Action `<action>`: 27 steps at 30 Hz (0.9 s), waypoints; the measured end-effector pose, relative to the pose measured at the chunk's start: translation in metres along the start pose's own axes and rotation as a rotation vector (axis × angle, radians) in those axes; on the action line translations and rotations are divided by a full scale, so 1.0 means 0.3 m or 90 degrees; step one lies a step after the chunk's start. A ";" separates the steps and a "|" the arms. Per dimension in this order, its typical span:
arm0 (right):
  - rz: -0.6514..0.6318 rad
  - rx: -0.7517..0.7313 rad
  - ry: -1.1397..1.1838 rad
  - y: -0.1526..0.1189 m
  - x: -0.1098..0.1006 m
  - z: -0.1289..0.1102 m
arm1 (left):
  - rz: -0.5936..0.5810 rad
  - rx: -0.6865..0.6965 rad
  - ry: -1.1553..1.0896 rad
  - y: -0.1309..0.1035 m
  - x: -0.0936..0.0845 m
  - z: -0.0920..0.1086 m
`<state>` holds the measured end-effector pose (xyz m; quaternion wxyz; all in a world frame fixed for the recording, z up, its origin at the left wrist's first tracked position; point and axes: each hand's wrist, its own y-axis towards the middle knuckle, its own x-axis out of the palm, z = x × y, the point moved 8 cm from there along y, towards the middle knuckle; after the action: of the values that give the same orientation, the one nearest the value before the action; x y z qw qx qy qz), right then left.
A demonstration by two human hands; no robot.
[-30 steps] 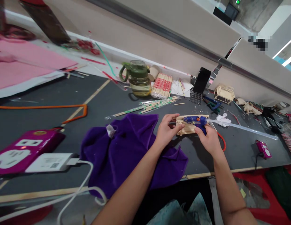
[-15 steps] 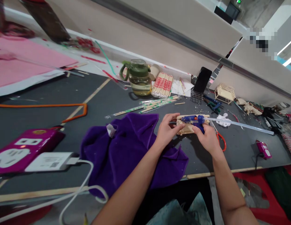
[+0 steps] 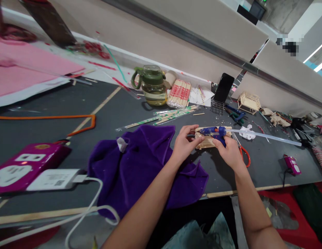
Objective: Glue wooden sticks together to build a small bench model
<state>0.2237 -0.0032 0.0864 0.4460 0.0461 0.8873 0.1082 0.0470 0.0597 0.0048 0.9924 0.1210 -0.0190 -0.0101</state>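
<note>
My right hand (image 3: 227,149) grips a blue hot glue gun (image 3: 211,131), whose nozzle points left. A long clear glue stick (image 3: 267,136) runs out of its back to the right. My left hand (image 3: 186,142) is closed on the left edge of a small panel of wooden sticks (image 3: 207,143), which lies under the gun. The nozzle tip is close to the left fingers; whether it touches the sticks I cannot tell. Below the left wrist spreads a purple cloth (image 3: 140,162). Orange-handled scissors (image 3: 245,156) lie by the right wrist, partly hidden.
Behind my hands stand a green-lidded jug (image 3: 152,86), bundled chopsticks (image 3: 179,93), a propped phone (image 3: 224,88) and a small stick-built frame (image 3: 249,102). Wrapped chopsticks (image 3: 161,117) lie nearer. A purple power strip (image 3: 23,166) with a white charger and cable sits left.
Both hands keep almost the same pose. The glue gun and its stick have shifted very slightly, and the camera view has moved a little.
</note>
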 end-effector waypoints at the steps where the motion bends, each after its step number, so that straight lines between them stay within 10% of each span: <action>1: 0.000 0.001 -0.001 0.000 0.000 0.000 | 0.000 0.001 0.000 0.000 0.000 0.000; 27: 0.016 -0.002 -0.007 0.006 -0.041 0.030 | -0.003 -0.008 -0.002 0.001 -0.003 0.003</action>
<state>0.2384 -0.0022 0.0912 0.4497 0.0572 0.8839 0.1147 0.0462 0.0598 0.0058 0.9931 0.1144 -0.0201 -0.0129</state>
